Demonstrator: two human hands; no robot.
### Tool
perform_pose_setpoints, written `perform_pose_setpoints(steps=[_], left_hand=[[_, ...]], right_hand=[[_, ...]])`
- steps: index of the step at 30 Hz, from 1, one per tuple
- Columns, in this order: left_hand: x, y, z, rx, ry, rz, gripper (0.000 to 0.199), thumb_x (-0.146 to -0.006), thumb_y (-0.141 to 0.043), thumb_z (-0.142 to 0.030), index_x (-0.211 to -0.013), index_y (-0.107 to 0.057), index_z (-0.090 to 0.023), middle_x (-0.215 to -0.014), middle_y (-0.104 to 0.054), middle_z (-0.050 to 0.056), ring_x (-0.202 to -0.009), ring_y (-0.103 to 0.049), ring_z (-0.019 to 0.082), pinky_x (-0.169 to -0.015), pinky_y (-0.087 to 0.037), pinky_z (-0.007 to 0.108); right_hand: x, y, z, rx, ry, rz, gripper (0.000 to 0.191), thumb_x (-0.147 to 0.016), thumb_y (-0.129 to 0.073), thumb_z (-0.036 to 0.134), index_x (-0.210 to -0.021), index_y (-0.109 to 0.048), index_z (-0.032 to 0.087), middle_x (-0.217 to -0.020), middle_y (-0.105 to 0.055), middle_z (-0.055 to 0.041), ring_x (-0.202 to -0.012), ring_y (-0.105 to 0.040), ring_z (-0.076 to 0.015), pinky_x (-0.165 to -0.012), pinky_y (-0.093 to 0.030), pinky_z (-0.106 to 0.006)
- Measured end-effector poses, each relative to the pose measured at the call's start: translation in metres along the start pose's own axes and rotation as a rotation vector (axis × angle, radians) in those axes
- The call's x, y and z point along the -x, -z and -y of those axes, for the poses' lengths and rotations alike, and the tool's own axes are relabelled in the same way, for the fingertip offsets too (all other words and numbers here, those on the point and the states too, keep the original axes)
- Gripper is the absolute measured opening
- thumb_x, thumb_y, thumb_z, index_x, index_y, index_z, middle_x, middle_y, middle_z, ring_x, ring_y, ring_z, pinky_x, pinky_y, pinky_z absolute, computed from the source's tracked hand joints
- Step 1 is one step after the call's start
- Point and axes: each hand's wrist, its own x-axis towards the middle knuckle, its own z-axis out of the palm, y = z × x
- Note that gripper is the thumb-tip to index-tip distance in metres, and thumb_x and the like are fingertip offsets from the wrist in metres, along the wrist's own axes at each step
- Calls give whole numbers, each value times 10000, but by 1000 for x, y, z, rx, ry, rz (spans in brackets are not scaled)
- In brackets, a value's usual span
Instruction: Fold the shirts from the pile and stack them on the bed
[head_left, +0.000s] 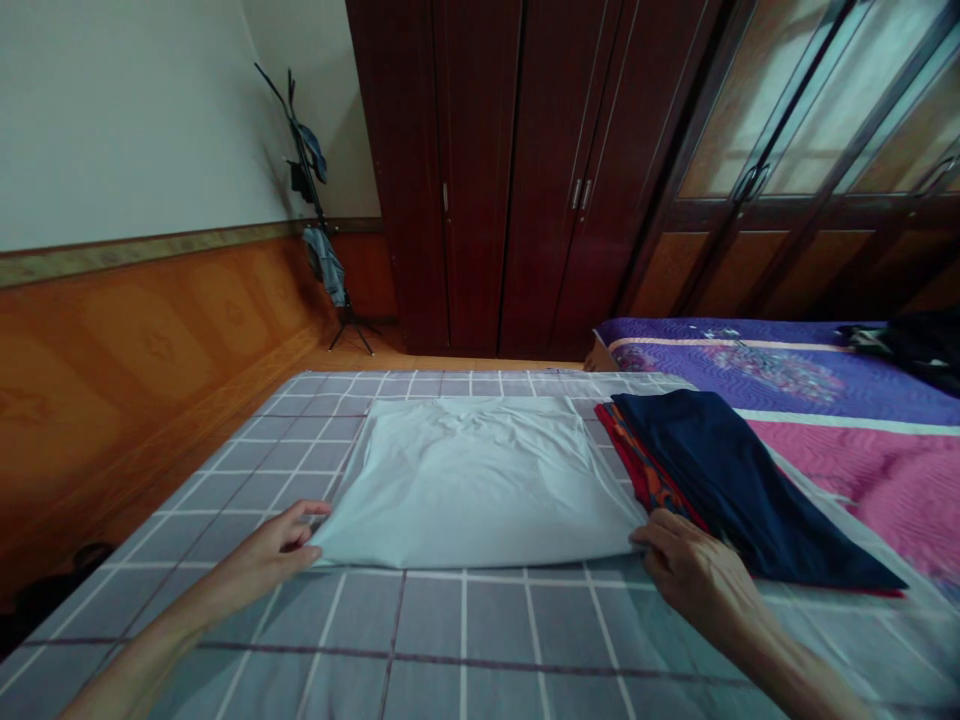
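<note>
A folded white garment [472,490] lies flat on the bed in front of me, lightly wrinkled toward its far edge. At its near left corner is my left hand [285,540], thumb and forefinger apart, the tips touching the cloth's edge. My right hand [671,550] pinches the near right corner between thumb and bent fingers. Just beyond that hand lies a stack of folded clothes, a dark blue garment [735,480] on top and red and orange patterned cloth [645,465] showing beneath along its left side.
Grey checked bedding [442,630] spreads under the clothes. To the right is a second bed with a purple and pink cover [810,380], dark cloth [915,345] on it. Dark red wardrobes [480,180] line the back. A coat stand [307,170] occupies the far left corner.
</note>
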Motion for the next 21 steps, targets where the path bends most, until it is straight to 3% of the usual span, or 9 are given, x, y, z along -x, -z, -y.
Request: perform_pose_setpoints(steps=[5,7,9,12,16,18,21], left_hand=[[37,3,10,-9,42,103,493,-784,-542,-438,-1197,-426,-196,-674,-511,-47,-631,-513,156,-579,-362,232],[45,1,8,-87,77,46,440,-775,-537,-384,-1169,-479,-198,-714,-554,-31,-645,-545,160,-583,-393,234],[40,0,-8,-204,69,-86,400,-780,-519,-352,-1151,-521,-202,-827,-607,-3,-718,-586,169,-647,-435,248],[8,-9,-56,-369,-54,-227,365,-819,-484,-329,-1157,-549,-208,-936,-640,19,-818,-611,176,-757,-452,272],[-60,-46,-124,-498,-283,-249,327,-841,-467,-223,-1148,-577,-208,-976,-662,25,-890,-616,175,-803,-451,270],[-91,-71,-141,-586,-368,-247,284,-862,-451,-185,-1104,-599,-199,-1017,-655,43,-949,-602,183,-852,-445,285],[-121,-103,-140,-628,-400,-247,201,-880,-480,-206,-1017,-627,-192,-1026,-635,69,-1021,-567,210,-907,-429,322]], right_hand=[[43,11,-19,-64,79,28,296,-749,-411,120,-826,-661,258,-798,-667,-21,-692,-663,-156,-599,-515,-241],[58,9,-26,-62,141,-44,237,-765,-485,181,-893,-662,273,-894,-693,-28,-791,-683,-192,-650,-548,-272],[54,10,-22,-63,194,-120,218,-785,-551,271,-978,-651,271,-988,-688,-48,-859,-681,-219,-693,-565,-306],[8,19,9,-117,237,-147,216,-832,-525,277,-1018,-630,245,-1004,-669,-70,-881,-666,-217,-722,-563,-328],[-76,13,70,-213,334,-129,219,-825,-514,184,-1016,-622,187,-1024,-643,-109,-929,-632,-228,-767,-541,-353],[-107,-5,91,-204,368,-97,201,-806,-528,145,-981,-626,165,-997,-642,-123,-934,-619,-244,-773,-532,-372],[-131,-39,100,-188,342,-63,154,-815,-522,144,-921,-634,155,-984,-643,-129,-930,-611,-250,-796,-517,-390]])
